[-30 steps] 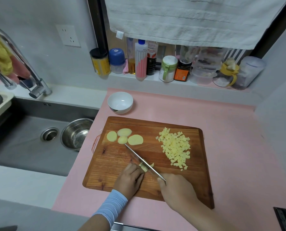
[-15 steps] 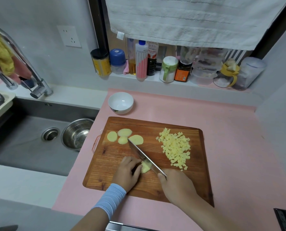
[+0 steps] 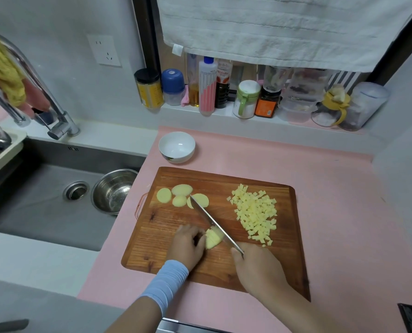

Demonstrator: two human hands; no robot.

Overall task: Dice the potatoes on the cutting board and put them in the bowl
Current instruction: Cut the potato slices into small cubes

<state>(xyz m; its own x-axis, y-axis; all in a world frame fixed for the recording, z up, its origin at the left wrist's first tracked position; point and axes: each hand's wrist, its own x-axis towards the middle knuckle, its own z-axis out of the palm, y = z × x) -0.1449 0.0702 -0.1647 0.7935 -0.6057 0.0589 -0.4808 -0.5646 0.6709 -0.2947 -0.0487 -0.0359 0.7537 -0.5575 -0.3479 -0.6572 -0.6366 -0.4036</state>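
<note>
Partly complete: diced pile (image 3: 255, 212) near the board (image 3: 161, 227)'s right edge, slices (image 3: 181, 190) at its far-left corner, bowl (image 3: 176, 157) empty; left hand (image 3: 188, 246) holds a piece (image 3: 214, 239), right hand (image 3: 257, 267) grips the knife (image 3: 212, 219).

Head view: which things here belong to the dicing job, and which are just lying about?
Job: cutting board, knife in the right hand, potato piece held by the left hand, potato slices, diced pile, white bowl.
Lying about: steel bowl in the sink, tap, bottles and jars on the ledge, towel.
</note>
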